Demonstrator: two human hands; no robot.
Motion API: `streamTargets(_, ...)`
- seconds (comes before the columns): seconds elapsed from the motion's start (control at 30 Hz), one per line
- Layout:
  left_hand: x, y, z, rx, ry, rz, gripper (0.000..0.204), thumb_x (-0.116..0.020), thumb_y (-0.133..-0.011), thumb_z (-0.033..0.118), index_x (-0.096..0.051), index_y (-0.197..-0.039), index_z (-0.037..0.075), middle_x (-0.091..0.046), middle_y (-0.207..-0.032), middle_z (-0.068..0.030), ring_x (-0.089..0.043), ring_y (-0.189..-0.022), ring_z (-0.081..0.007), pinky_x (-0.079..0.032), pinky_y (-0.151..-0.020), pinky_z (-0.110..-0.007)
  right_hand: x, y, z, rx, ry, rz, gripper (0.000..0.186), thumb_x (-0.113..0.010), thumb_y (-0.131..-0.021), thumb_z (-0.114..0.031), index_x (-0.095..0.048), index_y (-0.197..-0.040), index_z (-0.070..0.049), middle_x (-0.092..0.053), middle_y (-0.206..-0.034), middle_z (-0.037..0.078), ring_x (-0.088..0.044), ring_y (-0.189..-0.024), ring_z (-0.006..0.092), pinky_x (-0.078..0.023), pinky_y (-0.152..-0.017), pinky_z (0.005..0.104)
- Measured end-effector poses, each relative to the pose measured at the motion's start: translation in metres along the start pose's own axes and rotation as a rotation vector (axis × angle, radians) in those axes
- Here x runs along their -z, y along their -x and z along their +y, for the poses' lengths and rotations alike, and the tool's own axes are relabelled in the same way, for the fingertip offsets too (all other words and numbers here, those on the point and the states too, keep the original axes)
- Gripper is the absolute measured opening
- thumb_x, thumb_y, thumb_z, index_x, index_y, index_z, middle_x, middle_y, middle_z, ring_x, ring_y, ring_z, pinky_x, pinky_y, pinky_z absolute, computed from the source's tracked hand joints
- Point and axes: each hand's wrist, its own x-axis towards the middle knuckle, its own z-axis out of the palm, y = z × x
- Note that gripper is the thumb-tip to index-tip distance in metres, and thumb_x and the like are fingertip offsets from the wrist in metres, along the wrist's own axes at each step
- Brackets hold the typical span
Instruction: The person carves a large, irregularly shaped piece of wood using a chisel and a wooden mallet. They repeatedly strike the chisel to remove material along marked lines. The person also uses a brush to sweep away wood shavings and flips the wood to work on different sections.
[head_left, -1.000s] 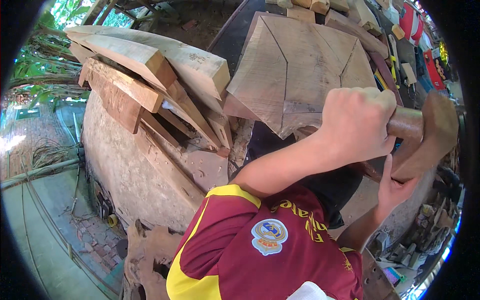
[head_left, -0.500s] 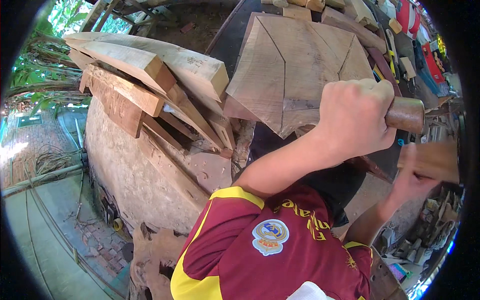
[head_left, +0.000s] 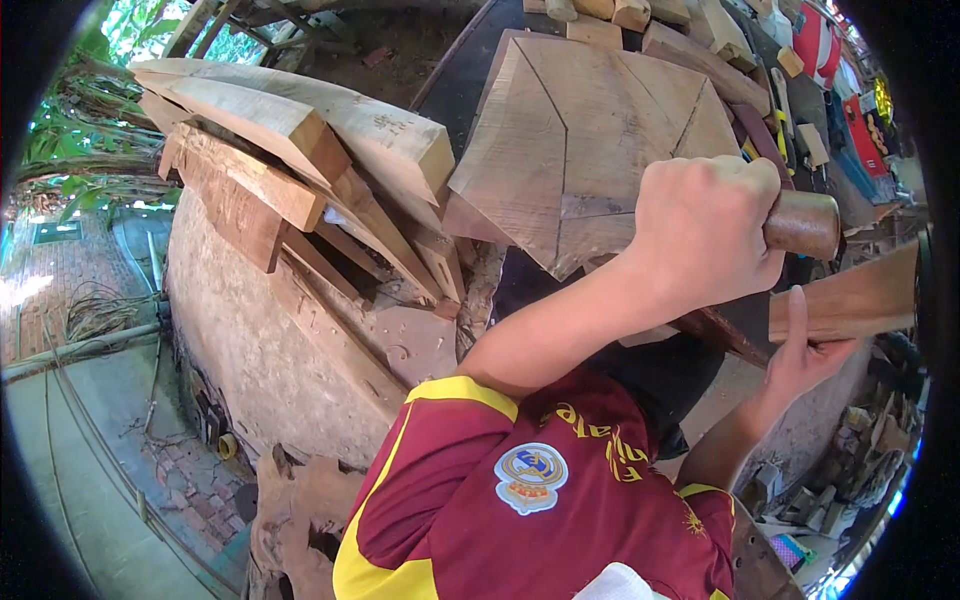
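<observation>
My left hand (head_left: 705, 230) is closed in a fist around a thick, round brown wooden handle (head_left: 803, 224). One end of the handle juts out to the right of the fist; whatever is at its other end is hidden by the hand and forearm. Beneath and beyond this fist lies a wide light-brown wooden board (head_left: 610, 130) with dark pencil-like lines across it. At the right, my right hand (head_left: 805, 358) grips a flat brown wooden block (head_left: 850, 295), with the thumb laid along its face. The block is close to the handle's end, apparently just short of it.
Several thick planks (head_left: 310, 130) lean in a stack at the left. Small wood blocks (head_left: 595, 30) line the far edge of a dark bench, with tools and a red case (head_left: 865, 135) at far right. Offcuts (head_left: 815, 500) are piled at lower right.
The wooden block in my right hand has moved slightly left and down, from a blur to a sharper shape. My left fist and its handle have barely shifted.
</observation>
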Motion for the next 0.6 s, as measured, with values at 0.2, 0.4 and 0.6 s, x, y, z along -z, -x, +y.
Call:
streamTargets(0.2,-0.002,-0.003,-0.003,-0.009,0.004,0.011,0.023,-0.071,-0.052,0.019,-0.056,-0.064,0.007,-0.058,-0.062,-0.0108,-0.06,-0.059,-0.0323,-0.047,-0.052,-0.04,0.007,0.0,0.002,0.056,0.134,-0.085,0.071,-0.08,-0.074,-0.006,-0.039,-0.131,0.006,-0.047,-0.13,0.02,-0.051,-0.115,0.0248,-0.045,-0.095,0.0381)
streamTargets(0.4,0.0,-0.006,-0.004,-0.024,0.005,0.039,0.022,-0.07,-0.052,0.02,-0.055,-0.062,0.007,-0.057,-0.06,-0.0119,-0.06,-0.058,-0.0335,-0.047,-0.051,-0.04,0.002,-0.004,-0.002,0.099,0.127,-0.059,0.071,-0.08,-0.074,-0.008,-0.039,-0.131,0.006,-0.047,-0.131,0.02,-0.05,-0.116,0.0246,-0.044,-0.098,0.0374)
streamTargets(0.6,-0.001,-0.012,-0.004,-0.017,-0.005,0.065,0.023,-0.07,-0.051,0.02,-0.055,-0.062,0.007,-0.056,-0.058,-0.013,-0.059,-0.057,-0.0343,-0.047,-0.051,-0.04,0.003,-0.016,-0.015,-0.012,0.05,0.039,0.071,-0.081,-0.074,-0.008,-0.04,-0.131,0.006,-0.048,-0.13,0.021,-0.05,-0.117,0.0248,-0.042,-0.099,0.0384)
